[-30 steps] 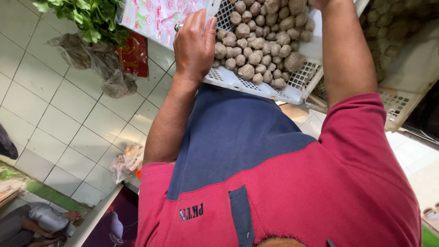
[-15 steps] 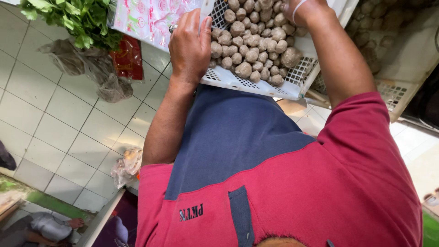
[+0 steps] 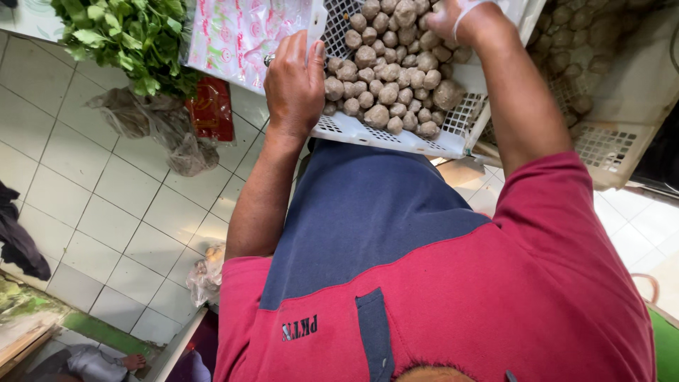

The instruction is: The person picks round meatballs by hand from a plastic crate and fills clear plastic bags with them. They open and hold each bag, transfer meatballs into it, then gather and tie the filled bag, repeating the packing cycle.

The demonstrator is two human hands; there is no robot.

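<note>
The left hand (image 3: 293, 88) lies palm down over the near left corner of a white perforated crate (image 3: 396, 134), its fingers curled over the rim and closed on it, so it grips the crate's edge rather than any of what lies inside. The right hand (image 3: 460, 21) is up at the far right edge of the same crate, with a thin white band round the wrist; its fingers dip among the contents and run out of the top of the picture, so I cannot tell whether they are clenched on something or spread loose. Between the two hands the crate holds a heap of small round grey-brown balls (image 3: 389, 78), piled toward the right side and the near edge, leaving bare mesh along the near rim. The step in hand looks like steadying the crate with one hand while the other works in the heap; any next move would call for a firm hold at the left corner, since the load sits off to the right. Just left of the crate lies a pink patterned plastic sheet (image 3: 247, 35), further left a bunch of leafy greens (image 3: 127, 35), and below them a crumpled clear bag (image 3: 148, 127) on the white tiled floor (image 3: 92, 205). A second pale crate (image 3: 608, 141) stands beyond the right arm.
</note>
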